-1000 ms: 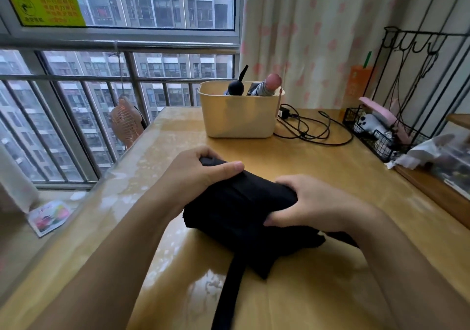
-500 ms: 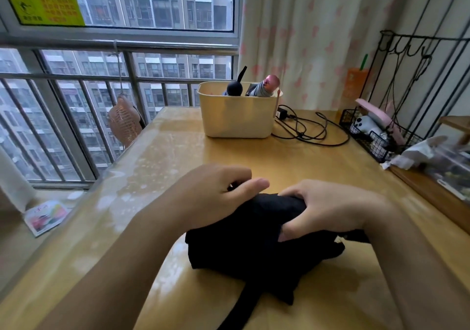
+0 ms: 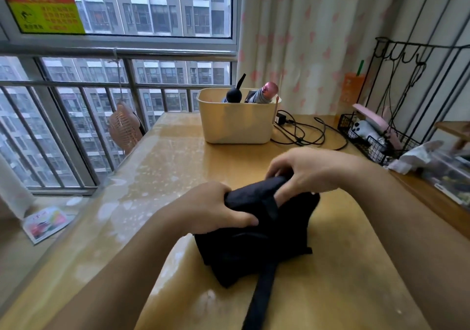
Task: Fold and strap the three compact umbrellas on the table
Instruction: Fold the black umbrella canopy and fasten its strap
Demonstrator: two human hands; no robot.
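Left hand [image 3: 211, 210] has its grip clamped on the crumpled black fabric umbrella [image 3: 256, 240] at table [image 3: 343, 278] centre; right hand [image 3: 312, 172] pinches its 12 o'clock end. Fingertips hidden in folds; handle cut off at 6 o'clock.

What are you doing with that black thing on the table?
A person is bundling up a black fabric compact umbrella on the glossy wooden table. The left hand grips one end, and the right hand gathers the cloth at the top. Its strap hangs loose. Two more umbrella handles poke out of the cream plastic bin.
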